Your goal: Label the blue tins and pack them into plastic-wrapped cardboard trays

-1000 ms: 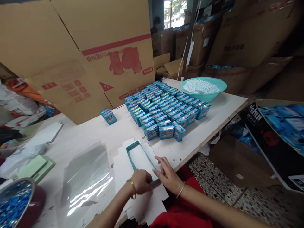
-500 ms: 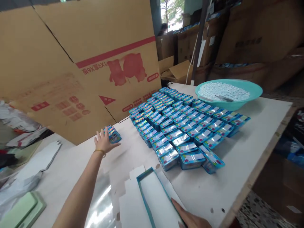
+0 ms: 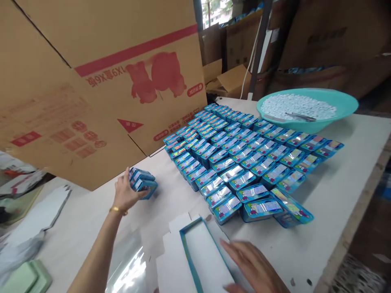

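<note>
My left hand point(image 3: 124, 193) reaches out over the white table point(image 3: 336, 195) and grips a small stack of blue boxes point(image 3: 143, 182) standing apart from the rest. My right hand point(image 3: 255, 266) lies flat, fingers spread, on the flat white carton blank with a teal edge point(image 3: 201, 254) near the front edge. Several rows of the same small blue boxes point(image 3: 244, 162) with shiny printed tops fill the middle of the table.
A teal bowl point(image 3: 345, 108) of small white pieces stands at the back right. A large unfolded cardboard box point(image 3: 100, 73) leans over the table's left back. Clear film point(image 3: 128, 268) and white blanks point(image 3: 39, 213) lie at the left; a green pad point(image 3: 24, 278) sits bottom left.
My left hand left the carton blank, reached forward to the separate blue boxes and closed on them. My right hand stayed on the blank. The view moved closer to the table.
</note>
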`<state>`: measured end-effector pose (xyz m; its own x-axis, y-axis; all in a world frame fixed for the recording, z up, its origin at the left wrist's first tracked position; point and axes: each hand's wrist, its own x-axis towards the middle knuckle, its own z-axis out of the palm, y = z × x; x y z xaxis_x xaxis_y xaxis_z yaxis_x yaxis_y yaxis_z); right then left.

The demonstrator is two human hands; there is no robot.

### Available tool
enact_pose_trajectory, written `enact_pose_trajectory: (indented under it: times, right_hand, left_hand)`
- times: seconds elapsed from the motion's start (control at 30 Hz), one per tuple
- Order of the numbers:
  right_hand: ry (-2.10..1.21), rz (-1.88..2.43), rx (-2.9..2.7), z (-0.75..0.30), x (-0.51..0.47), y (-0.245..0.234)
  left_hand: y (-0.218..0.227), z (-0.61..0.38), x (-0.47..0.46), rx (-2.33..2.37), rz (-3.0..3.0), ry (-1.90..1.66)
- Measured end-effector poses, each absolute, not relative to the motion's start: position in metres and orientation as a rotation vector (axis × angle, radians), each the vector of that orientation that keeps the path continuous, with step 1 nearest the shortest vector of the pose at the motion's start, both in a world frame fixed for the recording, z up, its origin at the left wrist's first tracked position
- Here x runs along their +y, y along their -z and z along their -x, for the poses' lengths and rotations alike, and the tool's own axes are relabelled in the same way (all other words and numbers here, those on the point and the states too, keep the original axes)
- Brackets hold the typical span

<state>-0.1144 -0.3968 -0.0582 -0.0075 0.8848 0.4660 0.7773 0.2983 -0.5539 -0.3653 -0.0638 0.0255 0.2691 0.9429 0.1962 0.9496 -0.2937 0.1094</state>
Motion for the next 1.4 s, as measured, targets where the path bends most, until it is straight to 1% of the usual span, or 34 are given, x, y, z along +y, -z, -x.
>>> enact_pose_trajectory:
  times: [0.07, 0.17, 0.23, 0.33, 0.5, 0.73, 0.87, 0.97, 1.07, 1.13, 1.2, 1.3, 1.4]
  right_hand:
    - [-0.103, 1.419, -1.796, 0.123, -0.366, 0.024]
    - [-0.084, 1.311, -1.855, 0.146, -0.329, -0.018]
    - [-0.105, 1.276, -1.924, 0.158, -0.323, -0.03]
    - [-0.151, 1.291, -1.992, 0.161, -0.344, -0.022]
    - [-0.145, 1.439, -1.99, 0.144, -0.402, 0.006]
    - [-0.275, 1.448, -1.903, 0.145, -0.429, 0.001]
    - [-0.452, 1.661, -1.847, 0.131, -0.431, 0.032]
    - [-0.651, 1.832, -1.802, 0.125, -0.429, 0.063]
    - [-0.724, 1.838, -1.811, 0.129, -0.426, 0.081]
    - [-0.712, 1.809, -1.825, 0.134, -0.426, 0.085]
    - [-0.703, 1.774, -1.853, 0.137, -0.426, 0.086]
    - [-0.703, 1.747, -1.882, 0.136, -0.427, 0.086]
    - [-0.708, 1.749, -1.877, 0.135, -0.429, 0.086]
  left_hand:
    - [-0.034, 0.362, -0.118, -1.806, 2.586, 0.545]
    - [-0.044, 0.348, -0.201, -1.702, 2.721, 0.769]
    - [-0.046, 0.336, -0.246, -1.712, 2.77, 0.902]
    - [-0.043, 0.319, -0.292, -1.699, 2.843, 0.986]
    - [-0.03, 0.299, -0.323, -1.569, 2.894, 0.881]
    - [-0.032, 0.289, -0.339, -1.455, 2.892, 0.827]
    - [-0.032, 0.294, -0.335, -1.432, 2.873, 0.706]
    - [-0.031, 0.292, -0.332, -1.393, 2.893, 0.567]
    - [-0.03, 0.284, -0.332, -1.409, 2.898, 0.318]
    - [-0.03, 0.276, -0.329, -1.448, 2.861, 0.177]
    - [-0.032, 0.269, -0.322, -1.457, 2.782, 0.12]
    - [-0.037, 0.267, -0.304, -1.371, 2.643, 0.08]
    - [-0.045, 0.274, -0.287, -1.263, 2.662, -0.032]
